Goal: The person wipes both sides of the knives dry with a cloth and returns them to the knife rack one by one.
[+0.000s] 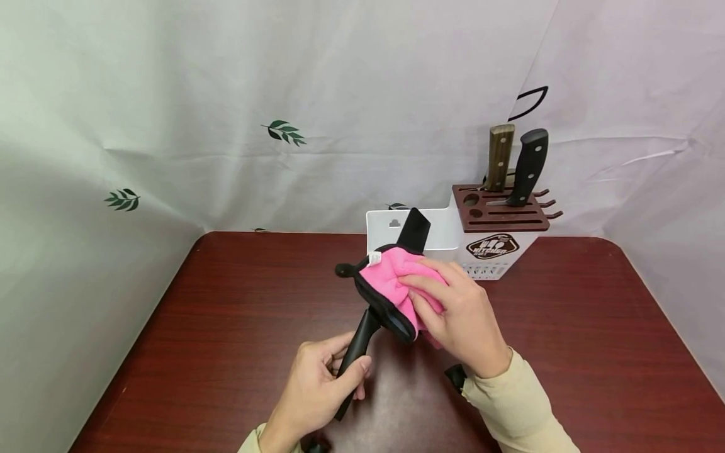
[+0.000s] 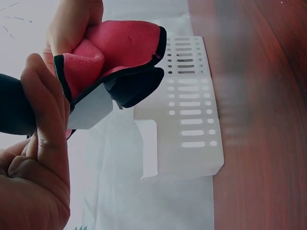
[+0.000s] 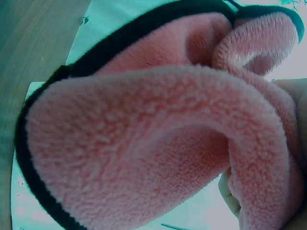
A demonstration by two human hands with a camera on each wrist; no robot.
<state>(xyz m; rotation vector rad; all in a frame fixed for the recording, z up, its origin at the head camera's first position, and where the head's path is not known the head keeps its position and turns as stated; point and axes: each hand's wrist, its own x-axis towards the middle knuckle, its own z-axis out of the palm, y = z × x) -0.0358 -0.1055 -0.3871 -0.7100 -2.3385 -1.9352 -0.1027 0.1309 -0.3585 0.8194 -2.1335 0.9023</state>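
Observation:
In the head view my left hand [image 1: 317,385] grips the black handle of a broad-bladed knife [image 1: 358,353], held tilted above the table. My right hand [image 1: 467,318] presses a folded pink cloth with black edging [image 1: 385,280] around the middle of the blade. The dark, wide blade end [image 1: 414,231] sticks out past the cloth. The left wrist view shows a pale, shiny stretch of blade [image 2: 90,111] between the handle and the cloth. Fuzzy pink cloth [image 3: 144,110] fills most of the right wrist view and hides the blade there.
A white perforated knife holder with a brown slotted top [image 1: 501,217] stands at the back right. In it are a wooden-handled knife [image 1: 500,157] and a black-handled knife [image 1: 529,167]. Brown hooks jut from its right side. The reddish-brown table [image 1: 226,321] meets a white curtain [image 1: 340,75] behind.

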